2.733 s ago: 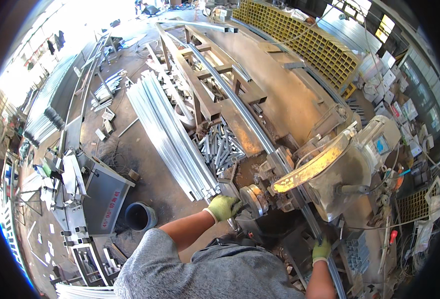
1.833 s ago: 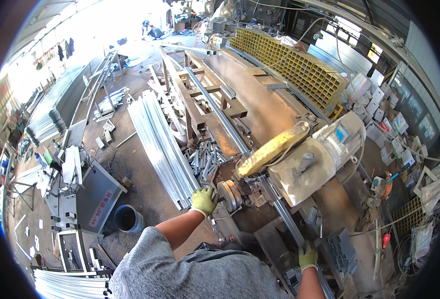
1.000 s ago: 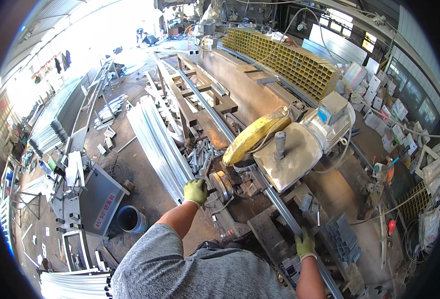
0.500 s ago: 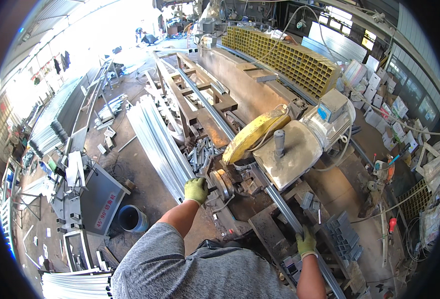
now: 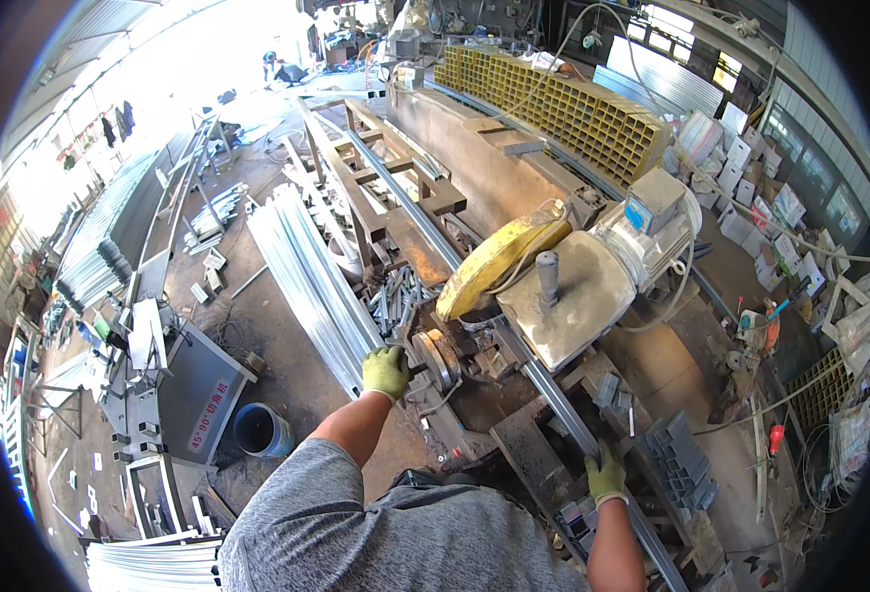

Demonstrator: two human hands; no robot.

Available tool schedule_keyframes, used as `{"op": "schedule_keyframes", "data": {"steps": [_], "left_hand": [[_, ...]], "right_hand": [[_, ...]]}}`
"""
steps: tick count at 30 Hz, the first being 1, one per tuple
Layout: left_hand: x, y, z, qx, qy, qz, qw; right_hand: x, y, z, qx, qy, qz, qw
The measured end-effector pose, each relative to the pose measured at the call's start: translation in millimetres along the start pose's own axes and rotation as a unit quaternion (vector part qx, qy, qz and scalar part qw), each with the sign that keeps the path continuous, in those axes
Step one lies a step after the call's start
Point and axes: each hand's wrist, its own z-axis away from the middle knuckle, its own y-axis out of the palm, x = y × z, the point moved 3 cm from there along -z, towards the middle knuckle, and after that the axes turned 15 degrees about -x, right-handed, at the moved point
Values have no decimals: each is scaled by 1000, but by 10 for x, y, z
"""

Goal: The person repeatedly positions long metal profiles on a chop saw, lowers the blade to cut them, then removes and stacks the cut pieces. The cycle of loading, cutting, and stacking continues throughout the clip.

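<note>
My left hand (image 5: 386, 372), in a yellow-green glove, is closed at the handle beside the round clamp wheel (image 5: 437, 359) of a cut-off saw. My right hand (image 5: 607, 474), gloved alike, wraps round a long grey metal tube (image 5: 559, 403). The tube runs under the saw's yellow blade guard (image 5: 499, 259) and out along the far frame (image 5: 447, 202). Behind the guard sits the motor (image 5: 649, 232), with a dusty plate and an upright dark grip (image 5: 548, 276) in front of it. The blade itself is hidden by the guard.
Long silvery profiles (image 5: 302, 276) lie left of the saw. Short cut tubes (image 5: 679, 464) are stacked right of my right hand. A bucket (image 5: 262, 431) and a grey machine (image 5: 183, 395) stand at left. Yellow square tubes (image 5: 553, 104) are piled at the back; cables hang at right.
The whole view has shifted very slightly. Both hands keep their places on the handle and the tube.
</note>
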Motion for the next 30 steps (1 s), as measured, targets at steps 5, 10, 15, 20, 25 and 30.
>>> {"op": "schedule_keyframes", "data": {"steps": [5,10,15,20,25,30], "left_hand": [[-10,-9,-2,-14,14,6,1000],[-5,-1,3,5,6,-2,1000],[-3,3,7,-18,14,8,1000],[-7,3,7,-15,11,9,1000],[3,16,24,-8,4,13,1000],[74,131,29,4,1,21,1000]], "right_hand": [[-41,35,6,-4,3,-3,1000],[-56,35,0,12,25,2,1000],[-34,22,-4,3,7,-7,1000],[-34,18,4,-3,10,-16,1000],[-11,2,-10,-34,-38,-3,999],[-43,25,-21,8,26,-14,1000]]}}
